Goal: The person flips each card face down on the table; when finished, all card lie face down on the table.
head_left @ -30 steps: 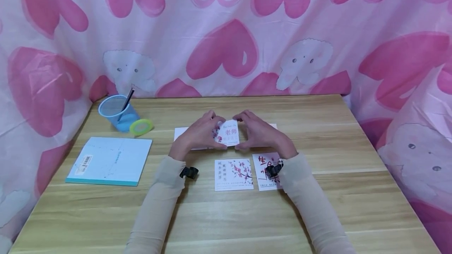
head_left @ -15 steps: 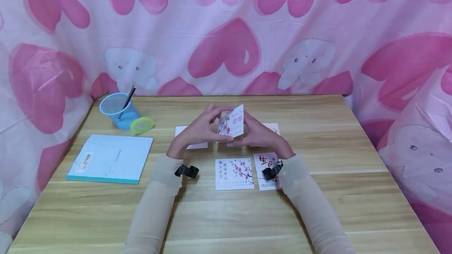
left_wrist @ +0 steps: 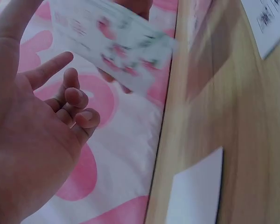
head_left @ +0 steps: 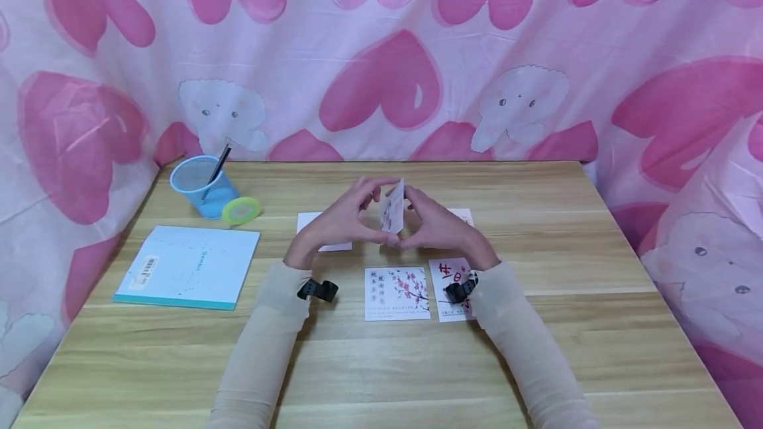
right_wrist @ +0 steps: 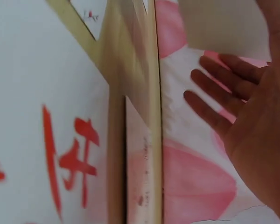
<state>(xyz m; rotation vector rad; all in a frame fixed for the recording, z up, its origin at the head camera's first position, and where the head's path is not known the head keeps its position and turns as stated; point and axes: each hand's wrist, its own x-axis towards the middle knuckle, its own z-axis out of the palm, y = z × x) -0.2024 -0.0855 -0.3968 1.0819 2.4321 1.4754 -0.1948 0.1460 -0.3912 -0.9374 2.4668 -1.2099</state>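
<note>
Above the table, between both hands, a small white card (head_left: 391, 210) printed with pink flowers stands steeply tilted, almost edge-on in the head view. My left hand (head_left: 342, 217) holds it from the left, thumb at its lower end. From the other side my right hand (head_left: 438, 220) grips it, with the two thumbs close together. The card's flowered side (left_wrist: 123, 51) is blurred in the left wrist view; its plain back (right_wrist: 226, 30) shows in the right wrist view. Some fingertip contacts are hidden. Nearer the body lie a blossom card (head_left: 397, 293) and a red-lettered card (head_left: 450, 283).
Two more cards, a left card (head_left: 308, 219) and a right card (head_left: 463, 216), lie partly hidden under the hands. To the left are a pale blue notebook (head_left: 187, 267), a blue cup (head_left: 208, 194) with a dark pen, and a yellow-green round object (head_left: 241, 210). A heart-patterned curtain (head_left: 381, 85) hangs behind.
Both hands have raised the card and turned it from facing the camera to nearly edge-on. The other cards, notebook and cup stay put.
</note>
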